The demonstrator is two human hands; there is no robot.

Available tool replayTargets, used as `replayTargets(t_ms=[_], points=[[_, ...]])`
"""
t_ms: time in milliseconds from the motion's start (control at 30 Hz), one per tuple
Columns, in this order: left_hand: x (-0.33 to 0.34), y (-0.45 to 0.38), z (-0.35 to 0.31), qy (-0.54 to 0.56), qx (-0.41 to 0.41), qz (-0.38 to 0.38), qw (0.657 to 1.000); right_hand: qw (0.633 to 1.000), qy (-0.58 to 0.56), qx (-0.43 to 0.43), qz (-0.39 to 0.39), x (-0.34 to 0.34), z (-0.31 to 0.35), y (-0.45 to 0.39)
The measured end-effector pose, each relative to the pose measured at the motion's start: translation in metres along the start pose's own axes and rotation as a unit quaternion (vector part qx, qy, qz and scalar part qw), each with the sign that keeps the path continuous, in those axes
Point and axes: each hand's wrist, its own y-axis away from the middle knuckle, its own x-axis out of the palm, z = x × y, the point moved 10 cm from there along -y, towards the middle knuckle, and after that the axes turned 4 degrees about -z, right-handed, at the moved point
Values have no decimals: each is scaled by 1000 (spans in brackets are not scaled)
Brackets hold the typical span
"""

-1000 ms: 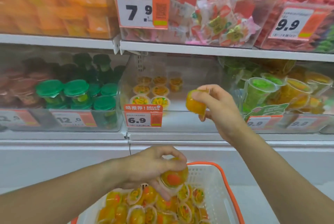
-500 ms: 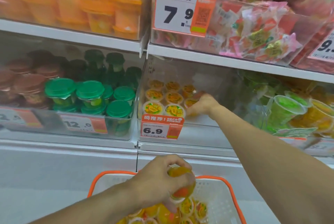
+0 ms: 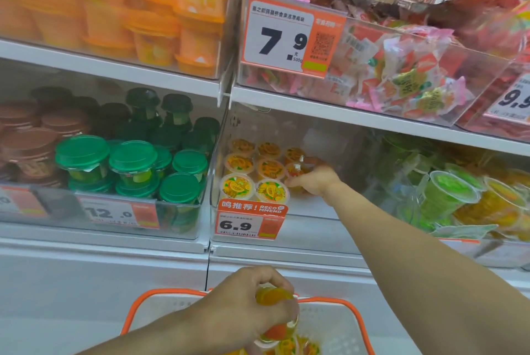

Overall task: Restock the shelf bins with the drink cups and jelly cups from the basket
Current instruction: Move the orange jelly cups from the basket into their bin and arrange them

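Inside the clear bin (image 3: 329,205), right hand (image 3: 315,182) grips a jelly cup (image 3: 295,169); left hand (image 3: 252,306) clutches another (image 3: 275,297) above the basket (image 3: 160,294).

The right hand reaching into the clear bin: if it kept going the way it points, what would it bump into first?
Probably the orange jelly cups lined up just left of the right hand; its fingertips already seem to be at the nearest one, though depth is unclear.

The shelf bin (image 3: 329,136) has clear, glossy plastic walls, and the jelly cups (image 3: 253,174) inside it are translucent plastic sealed with shiny printed film lids. The basket (image 3: 341,331) is matt white perforated plastic with a smooth orange rim, while the drink cups (image 3: 132,162) carry glossy green plastic lids. The price tag (image 3: 246,224) looks like smooth printed paper, and the shelf edge (image 3: 286,251) is smooth, white and painted-looking.
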Motion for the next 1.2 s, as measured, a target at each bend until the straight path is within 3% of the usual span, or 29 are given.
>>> replayTargets(t_ms=[200, 367, 467, 567, 667, 767, 833, 900, 1000, 1100, 1200], points=[[-2, 0, 0, -14, 4, 0, 1000, 1000, -8, -10, 19, 1, 2, 4], [0, 4, -6, -5, 18, 12, 1000, 997, 63, -33, 6, -15, 14, 22], [-6, 12, -18, -29, 68, 5, 997, 980, 135, -124, -76, -48, 42, 73], [-22, 22, -43, -118, 148, -74, 979, 948, 57, -286, -130, -71, 76, 157], [-32, 40, -79, -166, 279, -159, 932, 940, 14, -339, 14, -55, 82, 219], [-34, 60, -103, -214, 411, -210, 861, 941, 3, -292, 170, -31, 65, 250], [-31, 70, -111, -218, 466, -213, 831, 944, -103, -228, 217, -26, 57, 251], [-23, 78, -118, -222, 494, -201, 816, 941, -175, -201, 208, -31, 56, 245], [-21, 77, -119, -274, 471, -222, 808, 944, -191, -210, 167, -44, 65, 238], [-36, 63, -109, -404, 397, -283, 774, 952, -214, -201, 89, -69, 71, 215], [-52, 41, -88, -524, 312, -290, 737, 976, -126, -178, 14, -85, 69, 165]])
